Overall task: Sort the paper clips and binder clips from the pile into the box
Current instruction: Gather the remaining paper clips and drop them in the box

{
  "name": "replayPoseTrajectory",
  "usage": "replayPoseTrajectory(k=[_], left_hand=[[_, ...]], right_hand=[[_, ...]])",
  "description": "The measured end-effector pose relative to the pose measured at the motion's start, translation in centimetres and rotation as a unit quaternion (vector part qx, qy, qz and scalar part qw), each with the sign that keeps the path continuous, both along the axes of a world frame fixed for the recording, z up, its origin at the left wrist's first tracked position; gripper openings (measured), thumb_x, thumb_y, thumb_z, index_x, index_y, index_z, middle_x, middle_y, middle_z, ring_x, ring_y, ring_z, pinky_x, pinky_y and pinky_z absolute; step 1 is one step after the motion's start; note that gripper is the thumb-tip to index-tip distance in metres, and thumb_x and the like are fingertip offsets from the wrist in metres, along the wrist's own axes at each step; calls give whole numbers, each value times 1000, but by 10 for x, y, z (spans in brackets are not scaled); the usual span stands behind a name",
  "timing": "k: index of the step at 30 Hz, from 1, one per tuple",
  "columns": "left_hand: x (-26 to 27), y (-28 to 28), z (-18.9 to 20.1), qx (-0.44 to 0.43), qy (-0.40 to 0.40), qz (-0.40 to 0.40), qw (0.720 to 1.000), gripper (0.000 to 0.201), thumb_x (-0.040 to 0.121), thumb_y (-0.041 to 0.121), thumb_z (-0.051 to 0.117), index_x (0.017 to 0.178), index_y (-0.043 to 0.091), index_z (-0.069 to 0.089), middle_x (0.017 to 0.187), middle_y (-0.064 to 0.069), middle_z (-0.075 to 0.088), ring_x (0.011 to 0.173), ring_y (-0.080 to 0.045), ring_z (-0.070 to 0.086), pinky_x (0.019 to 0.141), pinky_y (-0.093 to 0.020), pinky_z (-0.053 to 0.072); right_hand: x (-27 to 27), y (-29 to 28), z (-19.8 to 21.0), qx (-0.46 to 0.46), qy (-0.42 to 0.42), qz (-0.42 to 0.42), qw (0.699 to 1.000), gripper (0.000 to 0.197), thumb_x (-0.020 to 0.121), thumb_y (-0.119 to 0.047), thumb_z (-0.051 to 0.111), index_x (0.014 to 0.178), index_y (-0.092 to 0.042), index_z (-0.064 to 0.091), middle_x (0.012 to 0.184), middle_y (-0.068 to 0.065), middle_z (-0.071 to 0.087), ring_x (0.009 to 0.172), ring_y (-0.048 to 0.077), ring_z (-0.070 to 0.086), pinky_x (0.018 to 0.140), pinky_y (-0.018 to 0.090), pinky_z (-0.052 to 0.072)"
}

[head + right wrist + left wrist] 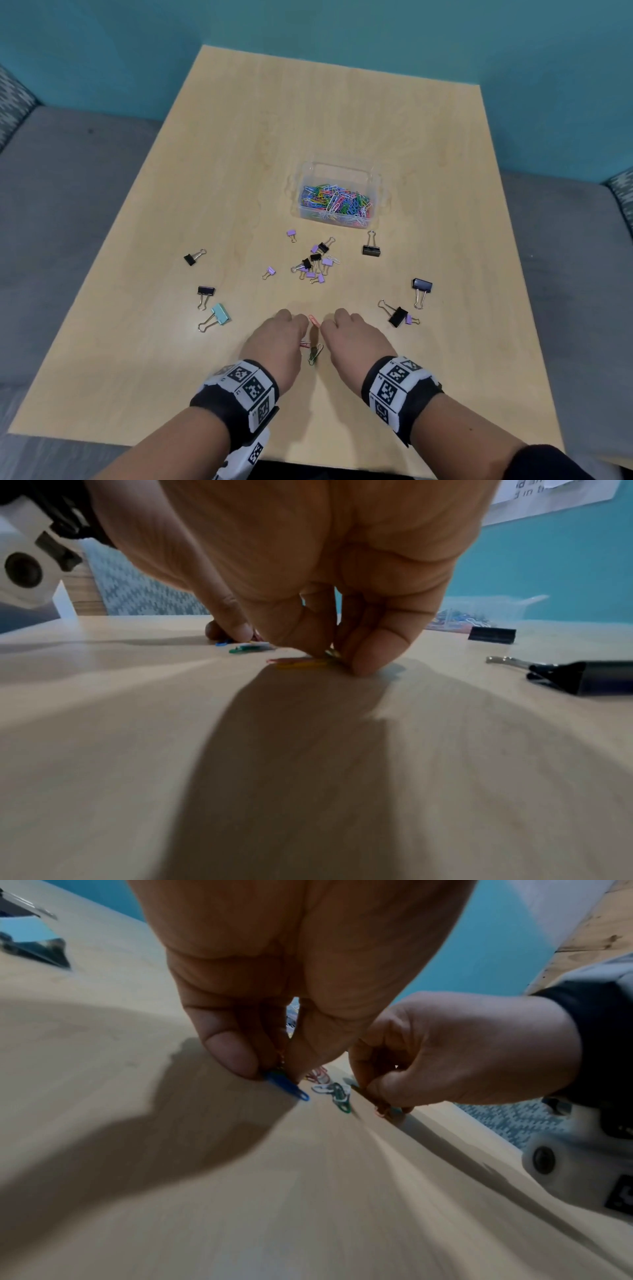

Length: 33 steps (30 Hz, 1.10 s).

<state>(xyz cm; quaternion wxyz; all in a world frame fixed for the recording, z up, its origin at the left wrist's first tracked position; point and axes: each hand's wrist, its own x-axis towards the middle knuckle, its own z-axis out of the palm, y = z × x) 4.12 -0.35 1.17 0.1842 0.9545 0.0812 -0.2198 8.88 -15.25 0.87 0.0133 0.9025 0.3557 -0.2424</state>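
A clear plastic box (375,192) holding several coloured paper clips stands mid-table. Both hands are down on the table near its front edge, fingers curled. My left hand (270,1066) pinches a blue paper clip (287,1087) against the tabletop. My right hand (337,653) pinches a pink and a yellow paper clip (301,662) lying flat. Between the hands lie green and white paper clips (337,1092) and a pink paper clip (314,320). In the head view the left hand (298,329) and right hand (330,329) hide their fingertips.
A cluster of small purple and black binder clips (317,260) lies in front of the box. Larger black binder clips (397,315) are scattered left and right, and a light blue binder clip (219,315) sits at the left. Teal wall behind the wooden table (342,120).
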Motion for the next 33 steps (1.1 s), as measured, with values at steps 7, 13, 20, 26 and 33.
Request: replayPoseTrajectory(k=[7, 13, 20, 26, 33], left_hand=[[6, -4, 6, -6, 21, -27, 999, 25, 80, 3, 44, 86, 27, 41, 89, 1, 33, 75, -19, 38, 64, -29, 31], [9, -5, 5, -13, 25, -42, 999, 28, 79, 1, 43, 98, 20, 48, 95, -4, 47, 85, -24, 51, 65, -29, 32], [10, 14, -5, -100, 49, 41, 993, 24, 73, 2, 49, 73, 25, 45, 82, 6, 50, 76, -19, 51, 60, -26, 35], [16, 29, -9, -175, 83, 85, 977, 23, 69, 4, 52, 69, 27, 53, 71, 8, 56, 67, -11, 53, 55, -20, 39], [33, 38, 3, -290, 81, 213, 929, 20, 72, -3, 55, 69, 15, 61, 52, 11, 61, 48, -9, 55, 56, -33, 52]], right_hand=[[3, 3, 2, 3, 11, -3, 1000, 51, 75, 4, 53, 122, -10, 40, 113, 13, 45, 96, 31, 46, 61, 36, 31], [5, 1, 0, 18, 32, -26, 999, 44, 77, 1, 55, 117, -11, 42, 115, 12, 45, 101, 31, 44, 67, 34, 34], [7, -3, 0, 25, 42, -30, 998, 40, 82, -5, 60, 117, -12, 42, 118, 10, 44, 104, 29, 43, 68, 33, 33], [10, -3, 4, 32, 55, -13, 998, 30, 81, -1, 57, 109, -10, 47, 112, 11, 45, 99, 31, 44, 62, 36, 29], [37, -6, 12, 119, 184, -157, 963, 29, 75, -1, 49, 93, -24, 49, 94, 0, 51, 83, 22, 49, 60, 26, 34]])
